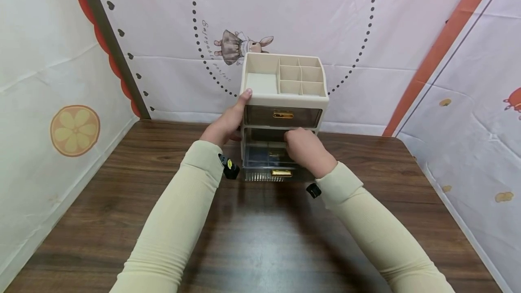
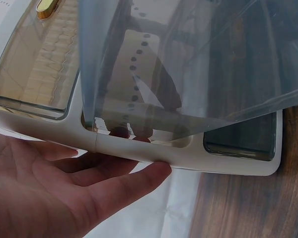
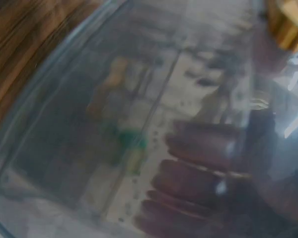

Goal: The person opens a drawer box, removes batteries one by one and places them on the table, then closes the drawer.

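A cream drawer organizer stands at the back of the table, its middle clear drawer pulled out towards me. My left hand presses against the organizer's left side, thumb at the top front edge. In the left wrist view, the left hand's fingers lie nearly straight along that side. My right hand is over the pulled-out drawer, its fingers reaching inside. Through the clear plastic, the right wrist view dimly shows the right fingers. Blur and reflections hide whether they hold anything.
The smoky top drawer is closed, as is the bottom drawer. Open compartments form the organizer's top. Printed cloth hangs behind it and along both sides. The brown wooden table extends in front.
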The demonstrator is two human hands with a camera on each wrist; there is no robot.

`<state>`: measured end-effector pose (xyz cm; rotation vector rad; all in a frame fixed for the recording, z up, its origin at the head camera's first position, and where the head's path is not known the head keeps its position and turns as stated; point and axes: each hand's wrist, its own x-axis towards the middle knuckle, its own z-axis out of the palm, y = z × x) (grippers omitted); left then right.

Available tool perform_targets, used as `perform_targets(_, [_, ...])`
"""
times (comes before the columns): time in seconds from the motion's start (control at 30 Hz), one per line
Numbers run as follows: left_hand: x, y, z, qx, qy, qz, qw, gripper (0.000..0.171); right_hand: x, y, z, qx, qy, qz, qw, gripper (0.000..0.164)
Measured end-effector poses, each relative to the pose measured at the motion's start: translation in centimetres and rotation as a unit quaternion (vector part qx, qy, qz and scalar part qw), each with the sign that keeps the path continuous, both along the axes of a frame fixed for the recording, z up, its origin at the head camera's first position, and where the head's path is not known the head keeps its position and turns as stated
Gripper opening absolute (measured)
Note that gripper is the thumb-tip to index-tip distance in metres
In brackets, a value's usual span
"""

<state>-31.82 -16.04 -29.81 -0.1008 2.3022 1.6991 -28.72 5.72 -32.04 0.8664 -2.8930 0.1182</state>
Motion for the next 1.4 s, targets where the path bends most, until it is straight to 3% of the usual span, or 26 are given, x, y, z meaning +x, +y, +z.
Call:
perform_targets(0.1, [0.0, -0.1, 0.0, 0.002, -0.004, -0.003, 1.0000, 0.108, -0.1, 0.1, -0.1, 0.014, 0.005, -0.015, 1.000, 0.025])
perform_targets(0.27, [0.0, -0.1, -0.1, 0.002, -0.005, -0.003, 1.0000, 0.106, -0.3, 0.1, -0.3, -0.001, -0.051, -0.006, 0.999, 0.014])
perform_targets(0.4, [0.0, -0.1, 0.0, 0.001, 0.001, 0.000, 1.0000, 0.107, -0.3, 0.2, -0.4, -0.016, -0.071, 0.000, 0.997, 0.024])
perform_targets(1.0, [0.2, 0.1, -0.1, 0.005, 0.001, 0.001, 1.0000, 0.108, -0.4, 0.5, -0.4, -0.007, -0.094, 0.013, 0.995, 0.018])
perform_targets(1.4, [0.2, 0.4, 0.2, 0.013, -0.011, 0.007, 0.9998, 0.105, -0.2, 1.5, 0.2, -0.016, -0.075, 0.048, 0.996, 0.015])
